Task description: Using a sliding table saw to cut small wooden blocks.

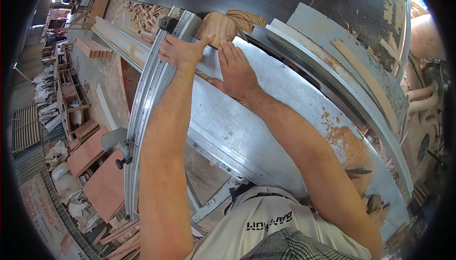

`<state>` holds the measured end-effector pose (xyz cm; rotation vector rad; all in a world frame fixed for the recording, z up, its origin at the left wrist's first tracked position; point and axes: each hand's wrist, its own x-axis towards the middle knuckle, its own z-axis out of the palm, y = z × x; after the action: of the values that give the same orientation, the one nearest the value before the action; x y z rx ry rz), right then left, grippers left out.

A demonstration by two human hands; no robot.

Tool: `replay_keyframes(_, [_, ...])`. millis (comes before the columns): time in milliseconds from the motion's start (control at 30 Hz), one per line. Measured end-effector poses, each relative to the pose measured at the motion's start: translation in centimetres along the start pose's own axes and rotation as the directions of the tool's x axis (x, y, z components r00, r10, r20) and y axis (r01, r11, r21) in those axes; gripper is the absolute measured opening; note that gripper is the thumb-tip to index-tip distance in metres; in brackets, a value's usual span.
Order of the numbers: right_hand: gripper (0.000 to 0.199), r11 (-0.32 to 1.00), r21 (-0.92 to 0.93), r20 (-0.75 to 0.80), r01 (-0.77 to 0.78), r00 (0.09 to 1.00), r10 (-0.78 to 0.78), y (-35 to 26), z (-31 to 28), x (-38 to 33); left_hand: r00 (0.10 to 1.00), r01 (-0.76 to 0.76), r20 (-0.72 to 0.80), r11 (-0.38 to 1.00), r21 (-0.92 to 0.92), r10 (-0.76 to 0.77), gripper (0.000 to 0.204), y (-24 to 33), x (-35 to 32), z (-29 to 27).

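Note:
A carved, rounded wooden piece [219,26] lies at the far end of the metal machine table [266,113]. My left hand [180,51] rests flat by the metal fence rail [149,94], fingers spread, with its thumb against the wooden piece. My right hand [236,67] lies flat on the table just behind the wood, its fingertips touching the wood. A second ribbed wooden piece [247,18] sits just beyond the first. Neither hand closes around anything.
A long worn metal guide with a wooden strip [365,79] runs along the right. Reddish boards [95,165] and offcuts lie on the floor to the left, with wood scraps [142,15] further back. A black knob [119,162] sticks out from the rail.

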<state>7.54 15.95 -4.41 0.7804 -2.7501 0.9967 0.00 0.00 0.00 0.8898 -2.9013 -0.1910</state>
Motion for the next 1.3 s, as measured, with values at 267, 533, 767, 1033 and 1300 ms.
replay_keyframes(267, [0.084,0.991,0.006,-0.035,0.136,0.990,-0.136,-0.1,-1.0,1.8,0.975,-0.126,-0.192,0.991,-0.051,0.114,0.136,-0.5,1.6,-1.0])
replay_keyframes(533, [0.067,0.848,0.487,-0.132,-0.210,0.942,0.309,-2.2,-3.1,-3.6,0.935,-0.307,-0.219,0.946,-0.104,0.280,0.130,-3.2,-3.7,-2.1])
replay_keyframes(767, [0.056,0.704,0.481,-0.158,-0.523,0.738,0.656,-3.1,-3.3,-1.1,0.911,-0.381,-0.235,0.909,-0.168,0.339,0.119,-5.1,-7.3,-4.6])
replay_keyframes(1033, [0.018,0.879,0.476,-0.477,-0.024,0.833,0.281,-9.0,-4.5,-4.7,0.880,-0.316,-0.090,0.433,-0.844,0.467,0.054,-8.3,-15.0,-1.4])
replay_keyframes(1300, [0.026,0.914,0.230,-0.568,0.336,0.809,-0.154,-15.6,-13.0,-14.7,0.904,0.366,0.210,-0.420,-0.830,0.374,0.044,-8.4,-28.5,-11.6])
